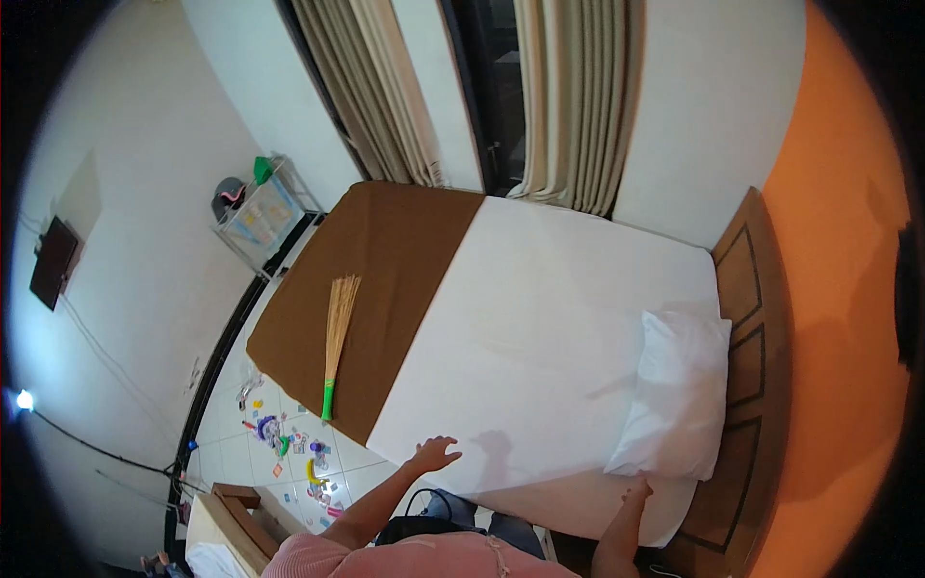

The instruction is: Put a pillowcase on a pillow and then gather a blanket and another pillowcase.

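A bed with a white sheet (535,311) stretches before me, its foot end covered by a brown cloth (412,253). My left hand (436,455) hovers at the near side of the sheet, fingers apart and holding nothing. By the lower edge of a white pillow (676,394) is my right hand (637,490), its fingers spread. Whether a fingertip touches the pillow is unclear. The pillow lies across the head end, against the wooden headboard (748,361). A stick broom (336,347) with a green handle rests on the brown cloth.
Small toys (271,433) and colourful cards litter the tiled floor past the bed's foot. A rack (267,213) with a helmet (228,198) on it stands in the far corner. Curtains (578,108) hang along the far side. A wooden-framed piece of furniture (235,520) is at lower left.
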`<state>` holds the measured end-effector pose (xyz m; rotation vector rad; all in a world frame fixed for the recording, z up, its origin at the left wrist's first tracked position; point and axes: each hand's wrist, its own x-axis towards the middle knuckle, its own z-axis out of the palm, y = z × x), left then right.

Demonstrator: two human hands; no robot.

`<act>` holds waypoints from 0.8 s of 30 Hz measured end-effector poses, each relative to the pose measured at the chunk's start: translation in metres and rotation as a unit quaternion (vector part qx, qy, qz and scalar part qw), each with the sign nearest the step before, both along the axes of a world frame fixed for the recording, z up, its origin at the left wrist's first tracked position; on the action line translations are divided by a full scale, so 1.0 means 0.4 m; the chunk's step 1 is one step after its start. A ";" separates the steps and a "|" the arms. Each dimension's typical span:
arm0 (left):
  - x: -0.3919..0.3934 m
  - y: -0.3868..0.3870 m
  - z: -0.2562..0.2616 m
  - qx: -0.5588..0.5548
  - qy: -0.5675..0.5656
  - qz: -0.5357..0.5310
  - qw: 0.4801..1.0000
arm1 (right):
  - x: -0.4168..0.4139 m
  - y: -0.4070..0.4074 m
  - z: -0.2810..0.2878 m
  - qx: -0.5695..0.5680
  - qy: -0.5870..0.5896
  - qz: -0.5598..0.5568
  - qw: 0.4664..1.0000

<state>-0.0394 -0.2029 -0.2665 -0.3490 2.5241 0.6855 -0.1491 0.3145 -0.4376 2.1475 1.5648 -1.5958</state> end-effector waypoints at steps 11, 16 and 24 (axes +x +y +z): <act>0.054 -0.173 0.055 -0.010 -0.025 0.086 0.996 | 0.143 -0.226 0.050 -0.217 0.103 0.216 0.946; 0.091 -0.387 0.013 0.019 0.046 0.111 0.993 | 0.184 -0.386 0.126 -0.196 0.109 0.318 0.921; 0.104 -0.685 -0.060 0.026 0.054 0.164 0.985 | 0.357 -0.753 0.180 -0.067 0.131 0.388 0.910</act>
